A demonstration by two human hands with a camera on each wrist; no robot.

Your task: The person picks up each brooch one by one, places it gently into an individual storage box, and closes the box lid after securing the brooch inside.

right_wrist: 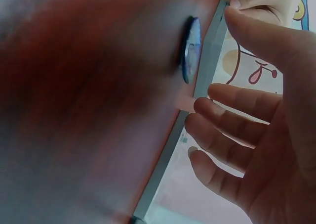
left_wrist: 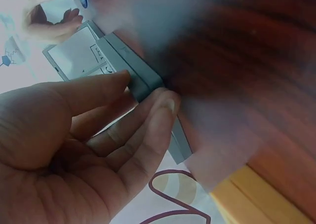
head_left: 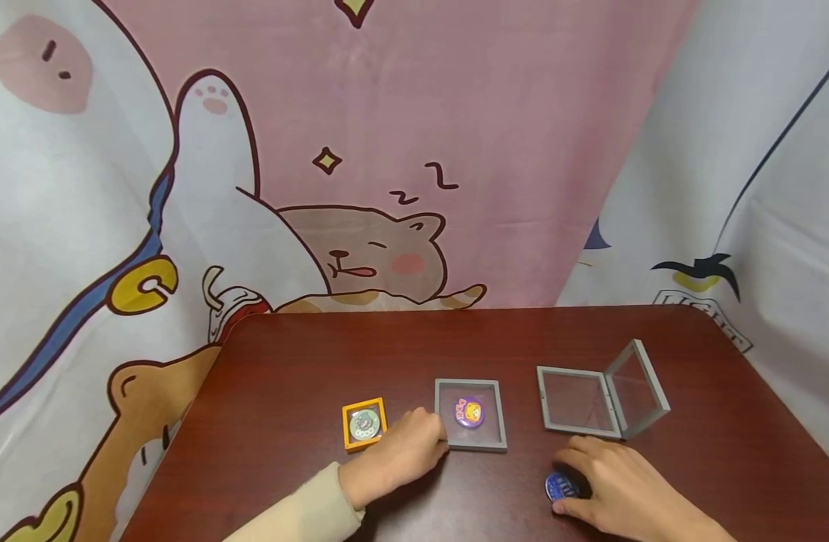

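At the centre of a dark red-brown table (head_left: 306,361), twelve o'clock at the far edge:

Item: grey square frame (head_left: 501,418), clear panel, lying flat; within its border, a round purple badge (head_left: 470,412) with a yellow animal face.

At the frame's eight o'clock corner: left hand (head_left: 403,450), thumb and fingers pinching the grey border; pale sleeve (head_left: 319,504) at the wrist.

At four o'clock of the frame: round blue badge (head_left: 559,488), pale markings, on the table. Just beside it: right hand (head_left: 614,478), fingers spread and lightly bent, thumb apart, badge ungripped in the right wrist view.

At three o'clock: open grey case (head_left: 614,406), base flat, hinged lid raised and leaning outward.

At nine o'clock: small yellow frame (head_left: 346,429) around a round pale-green badge (head_left: 364,424), near the left hand.

Beyond twelve o'clock: hanging cloth (head_left: 543,113), pink and white, printed with cartoon animals.
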